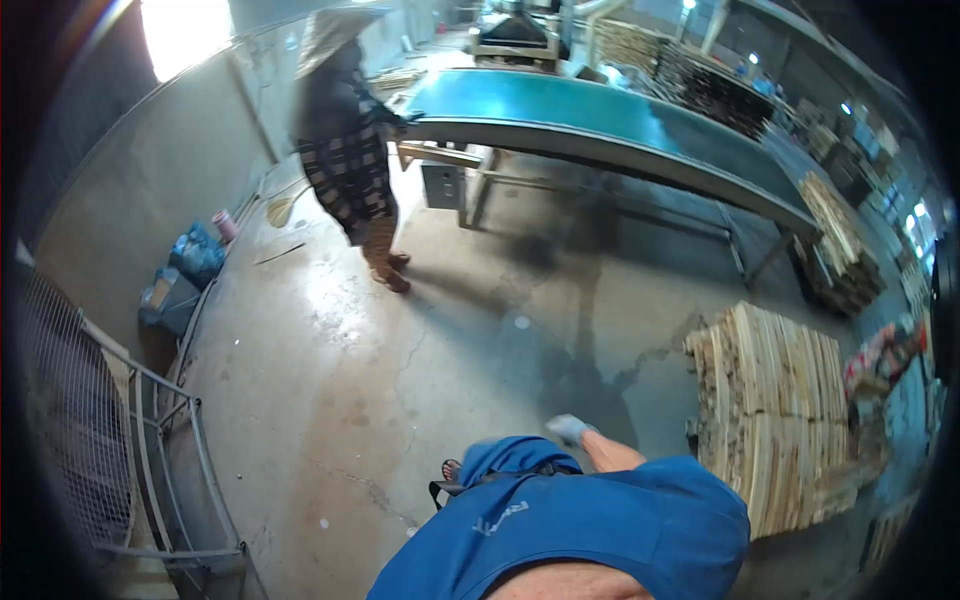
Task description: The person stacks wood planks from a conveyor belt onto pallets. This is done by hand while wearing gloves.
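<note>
My right hand [569, 429], in a pale glove, hangs low in front of my blue shirt [570, 530], above the concrete floor. It touches nothing that I can see, and its fingers are too small and blurred to read. The nearest thing on that side is a large stack of wooden strips [770, 410]. My left hand is out of view. One sandalled foot [451, 469] shows beside my blue trouser leg.
A long conveyor with a green belt [560, 98] crosses the back. At its left end stands a co-worker [350, 160] in a wide hat. A metal mesh frame [190, 440] is at left, bags [196, 253] lie by the wall, and more wood [838, 230] is stacked at right.
</note>
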The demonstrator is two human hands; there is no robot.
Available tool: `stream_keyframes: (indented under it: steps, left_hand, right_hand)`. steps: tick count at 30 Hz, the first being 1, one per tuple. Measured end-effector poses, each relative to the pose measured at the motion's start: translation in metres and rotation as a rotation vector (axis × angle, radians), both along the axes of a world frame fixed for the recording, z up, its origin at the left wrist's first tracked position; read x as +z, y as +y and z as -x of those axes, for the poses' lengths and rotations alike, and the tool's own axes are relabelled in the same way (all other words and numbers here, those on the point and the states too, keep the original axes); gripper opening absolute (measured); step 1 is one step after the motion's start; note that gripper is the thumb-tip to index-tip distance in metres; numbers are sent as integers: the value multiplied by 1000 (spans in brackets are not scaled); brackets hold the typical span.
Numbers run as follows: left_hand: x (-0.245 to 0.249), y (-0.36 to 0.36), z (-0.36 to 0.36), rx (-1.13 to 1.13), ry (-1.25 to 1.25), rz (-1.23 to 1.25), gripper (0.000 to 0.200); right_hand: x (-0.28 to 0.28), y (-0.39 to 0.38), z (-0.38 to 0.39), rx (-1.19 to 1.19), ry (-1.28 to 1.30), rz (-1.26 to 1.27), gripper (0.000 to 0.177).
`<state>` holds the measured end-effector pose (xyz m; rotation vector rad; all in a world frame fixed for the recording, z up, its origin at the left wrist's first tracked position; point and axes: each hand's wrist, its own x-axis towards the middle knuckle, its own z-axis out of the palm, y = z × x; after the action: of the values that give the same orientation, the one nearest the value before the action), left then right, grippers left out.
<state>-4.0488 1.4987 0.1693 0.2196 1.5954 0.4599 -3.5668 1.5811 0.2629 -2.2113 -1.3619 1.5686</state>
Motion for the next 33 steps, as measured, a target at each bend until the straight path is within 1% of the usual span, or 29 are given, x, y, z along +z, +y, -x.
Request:
stream_keyframes:
  steps: [1,3,4,5,6,8,10,12,13,14,15,16,17,18,19,20,21,22,23,24,25,26,28,29,31,32,33]
  left_hand:
    - [-5,19,22,13,-8,-1,32]
    - [-14,56,48,68,-47,-27,34]
    - [-20,70,57,97,-56,-61,35]
    - [-35,92,53,173,180,-289,35]
    - [-23,115,54,221,161,-224,29]
    - [26,166,50,324,126,-95,25]
    - [4,202,51,270,-100,-174,31]
    - [-4,241,32,182,-256,-162,41]
    - [18,259,17,148,-253,-134,44]
    - [50,279,2,109,-251,-107,47]
    - [79,296,-5,37,-231,-177,46]
    - [96,310,-5,-40,-213,-244,45]
    - [99,323,5,-93,-184,-274,43]
    - [100,338,15,-148,-154,-308,41]
    - [101,354,26,-204,-124,-348,39]
    - [101,365,41,-99,-101,-353,32]
    - [72,376,65,-37,-83,-370,31]
    - [41,381,92,27,-65,-388,33]
    - [27,376,113,134,15,-388,33]
    - [18,373,128,239,93,-383,33]
    - [63,367,136,157,220,-242,34]
    - [46,353,152,158,157,-241,34]
    - [39,346,163,-67,311,-170,33]
    - [98,359,154,-106,344,112,33]
    - [6,336,158,421,93,126,34]
    - [2,335,158,491,67,146,35]
    - [7,343,158,495,81,147,35]
  right_hand:
    - [-16,-13,-2,80,-113,165,34]
    - [-134,-72,-40,384,-223,-18,36]
    - [-129,-94,-41,531,-250,16,36]
    - [-111,-93,-30,596,-240,43,36]
    - [-101,-87,-20,646,-229,53,35]
    - [-92,-66,-4,694,-204,46,35]
    - [-86,-32,19,746,-177,-19,34]
    - [-77,13,44,827,-165,-137,33]
    - [-74,37,56,879,-170,-214,33]
    - [-71,63,69,927,-186,-303,33]
    - [-68,91,78,953,-215,-378,32]
    - [-65,120,88,978,-238,-467,32]
    - [-57,148,100,857,-208,-408,32]
    - [-49,177,109,320,91,-4,29]
    - [-42,205,119,-368,272,217,27]
    - [-33,234,126,-370,230,187,27]
    - [-27,263,132,-302,188,188,27]
    - [-38,287,134,-252,161,250,28]
    - [-52,319,137,-199,134,301,28]
    - [-65,349,144,-94,63,355,29]
    - [-77,376,153,7,-10,412,30]
    - [-82,400,162,108,-85,469,31]
    - [-57,459,198,198,50,315,32]
    - [-48,485,218,245,118,240,33]
    - [-80,534,244,335,103,18,36]
    - [-74,548,256,287,124,69,37]
    - [-44,571,281,236,144,113,39]
